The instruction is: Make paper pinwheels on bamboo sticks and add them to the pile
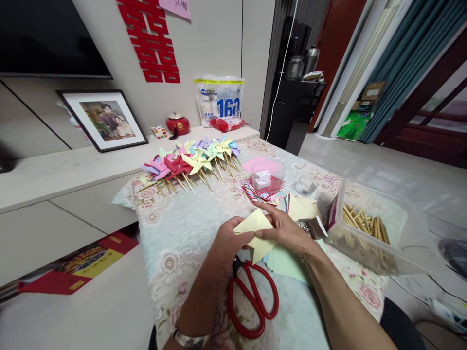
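Both hands hold a pale yellow paper square [255, 228] just above the table. My left hand [228, 248] pinches its near left edge. My right hand [286, 231] presses on its right side from above. Red-handled scissors [255, 299] lie on the cloth right under my left wrist. A stack of pale green and yellow paper sheets [288, 260] sits under my right hand. Further back lies a row of finished paper pinwheels [193, 163] on wooden sticks.
A clear plastic box of wooden sticks [365, 226] stands at the right. A small clear tub [268, 177] sits on coloured paper behind the hands, a glass jar [305, 184] beside it. The floral cloth-covered table [175, 233] abuts a white cabinet [73, 170] with a framed photo.
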Demonstrator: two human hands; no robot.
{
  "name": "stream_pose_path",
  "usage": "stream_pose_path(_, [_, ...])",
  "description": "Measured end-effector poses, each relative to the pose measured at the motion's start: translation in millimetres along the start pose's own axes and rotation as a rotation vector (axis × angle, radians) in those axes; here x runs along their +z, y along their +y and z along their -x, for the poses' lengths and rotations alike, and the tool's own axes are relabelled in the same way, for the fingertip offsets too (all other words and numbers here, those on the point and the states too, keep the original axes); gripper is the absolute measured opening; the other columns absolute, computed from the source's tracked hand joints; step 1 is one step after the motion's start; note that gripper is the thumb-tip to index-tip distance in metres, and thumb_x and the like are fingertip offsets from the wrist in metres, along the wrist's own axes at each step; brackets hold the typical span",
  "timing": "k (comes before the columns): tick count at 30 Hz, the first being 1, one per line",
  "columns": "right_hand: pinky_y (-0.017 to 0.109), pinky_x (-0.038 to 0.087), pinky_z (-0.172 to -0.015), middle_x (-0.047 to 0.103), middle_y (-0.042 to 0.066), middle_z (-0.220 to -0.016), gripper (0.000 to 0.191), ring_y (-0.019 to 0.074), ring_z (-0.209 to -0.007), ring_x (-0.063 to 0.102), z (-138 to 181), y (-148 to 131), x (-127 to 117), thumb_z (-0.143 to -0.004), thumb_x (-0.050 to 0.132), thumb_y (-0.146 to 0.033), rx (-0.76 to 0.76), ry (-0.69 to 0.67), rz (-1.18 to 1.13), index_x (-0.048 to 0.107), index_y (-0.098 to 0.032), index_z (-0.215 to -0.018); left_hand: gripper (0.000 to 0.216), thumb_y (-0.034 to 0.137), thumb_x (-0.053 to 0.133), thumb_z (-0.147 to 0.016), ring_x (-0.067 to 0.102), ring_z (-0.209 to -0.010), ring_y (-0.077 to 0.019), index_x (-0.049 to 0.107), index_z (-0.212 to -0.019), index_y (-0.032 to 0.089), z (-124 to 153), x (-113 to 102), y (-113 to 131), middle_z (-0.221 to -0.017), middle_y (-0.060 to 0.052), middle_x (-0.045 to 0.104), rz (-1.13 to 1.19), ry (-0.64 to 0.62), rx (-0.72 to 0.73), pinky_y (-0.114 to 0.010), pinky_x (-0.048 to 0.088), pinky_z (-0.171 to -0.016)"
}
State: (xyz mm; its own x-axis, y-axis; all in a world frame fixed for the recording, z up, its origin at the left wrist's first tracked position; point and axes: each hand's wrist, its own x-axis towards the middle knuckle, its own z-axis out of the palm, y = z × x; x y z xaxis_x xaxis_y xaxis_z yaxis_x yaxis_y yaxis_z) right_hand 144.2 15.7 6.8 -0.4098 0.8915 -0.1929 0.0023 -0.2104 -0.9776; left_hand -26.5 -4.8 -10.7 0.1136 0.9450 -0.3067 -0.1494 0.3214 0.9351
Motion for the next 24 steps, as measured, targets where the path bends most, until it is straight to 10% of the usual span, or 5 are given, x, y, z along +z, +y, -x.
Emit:
stream_pose_path(14, [0.025,0.049,-0.059,0.073,0.0,-0.084,0.037,0.0159,-0.065,0.064,-7.0,0.2,15.6,-0.068,0.075,-0.021,-0.166,0.235,-0.165,0.062,-0.019,-0.102,0.057,0.031,0.083,-0.065,0.072,-0.08,-0.0227,0.066,-0.115,0.009,1.8,8.9,4.5,-0.094,-0.012,0.077,0.369,-0.083,0.067,-0.03,0.054,-0.072])
stream_pose_path(24, [0.029,0.051,-0.064,0.076,0.004,-0.091,0.043,0.0197,-0.071,0.068,-8.5,6.0,22.6,-0.067,0.081,-0.03,-0.165,0.244,-0.194,0.064,-0.019,-0.104,0.051,0.029,0.087,-0.057,0.074,-0.074,-0.0256,0.073,-0.101,0.01,-3.7,13.9,-5.5,-0.079,-0.01,0.078,0.371,0.054,0.056,-0.034,0.056,-0.072])
